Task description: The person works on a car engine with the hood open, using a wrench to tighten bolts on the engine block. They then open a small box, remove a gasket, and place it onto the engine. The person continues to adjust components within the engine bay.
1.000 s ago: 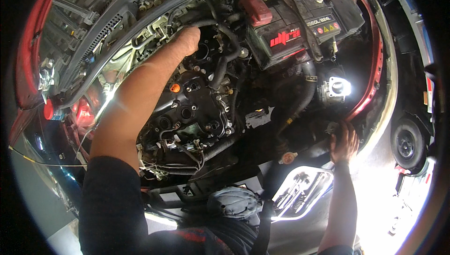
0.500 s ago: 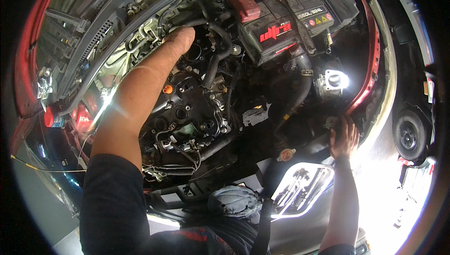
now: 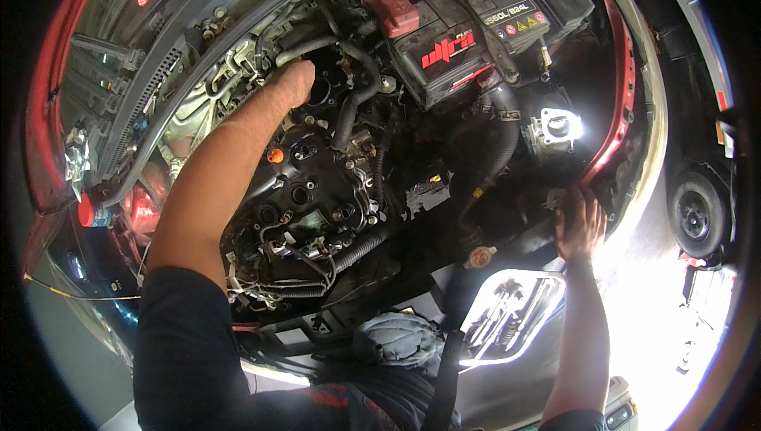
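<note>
My left hand (image 3: 292, 82) reaches into the engine bay among hoses and metal parts, just left of a round black opening (image 3: 321, 93); its fingers are hidden beneath it. Below lies the black engine cover (image 3: 305, 173) with an orange cap (image 3: 276, 155). My right hand (image 3: 581, 225) rests near the bay's front right edge, fingers apart and extended, beside a small dull fitting (image 3: 555, 198). Above that hand a silver throttle body (image 3: 555, 130) sits in bright light.
A black battery (image 3: 446, 57) with a red terminal cover (image 3: 391, 9) fills the upper right. A red-capped bottle (image 3: 94, 210) is at the left. A tray of tools (image 3: 511, 318) and a dark cloth bag (image 3: 392, 340) lie near my body. A wheel (image 3: 697, 217) is at far right.
The view has shifted, with the engine bay sliding left. My left hand sits slightly lower against the hoses, uncovering more of the hose above it. My right hand has stayed at the edge.
</note>
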A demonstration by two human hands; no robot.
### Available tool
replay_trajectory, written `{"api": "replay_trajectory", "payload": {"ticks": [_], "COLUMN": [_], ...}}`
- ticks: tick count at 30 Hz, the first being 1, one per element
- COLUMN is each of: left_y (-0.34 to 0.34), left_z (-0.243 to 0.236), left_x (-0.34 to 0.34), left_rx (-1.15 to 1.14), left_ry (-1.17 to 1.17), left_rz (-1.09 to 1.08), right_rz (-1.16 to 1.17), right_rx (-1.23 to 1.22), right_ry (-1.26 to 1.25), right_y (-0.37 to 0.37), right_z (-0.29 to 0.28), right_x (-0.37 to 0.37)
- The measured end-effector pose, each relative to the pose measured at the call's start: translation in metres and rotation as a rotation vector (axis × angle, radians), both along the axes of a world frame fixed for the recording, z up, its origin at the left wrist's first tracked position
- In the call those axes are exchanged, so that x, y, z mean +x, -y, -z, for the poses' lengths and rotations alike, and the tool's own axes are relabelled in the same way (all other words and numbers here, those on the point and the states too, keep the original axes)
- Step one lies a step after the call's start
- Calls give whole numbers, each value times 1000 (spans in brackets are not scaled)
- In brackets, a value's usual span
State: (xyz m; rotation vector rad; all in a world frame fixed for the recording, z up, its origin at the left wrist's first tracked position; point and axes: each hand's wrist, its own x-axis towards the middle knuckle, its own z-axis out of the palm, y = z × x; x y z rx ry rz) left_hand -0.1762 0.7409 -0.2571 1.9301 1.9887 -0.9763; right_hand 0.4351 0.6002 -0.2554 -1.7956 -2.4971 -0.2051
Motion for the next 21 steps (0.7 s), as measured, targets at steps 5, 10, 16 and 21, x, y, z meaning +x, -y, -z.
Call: {"api": "replay_trajectory", "payload": {"ticks": [5,10,16,21], "left_y": [15,20,28,27], "left_z": [-9,-18,-14,-10], "left_x": [5,14,15,18], "left_rx": [125,149,226,249], "left_ry": [136,134,187,154], "left_rz": [-129,-131,-127,-144], "right_rz": [10,15,41,28], "right_rx": [10,0,-25,-44], "right_ry": [0,-11,18,-13], "right_y": [-1,0,0,-1], "right_z": [-1,0,-1,-3], "right_x": [-2,-2,-3,-4]}}
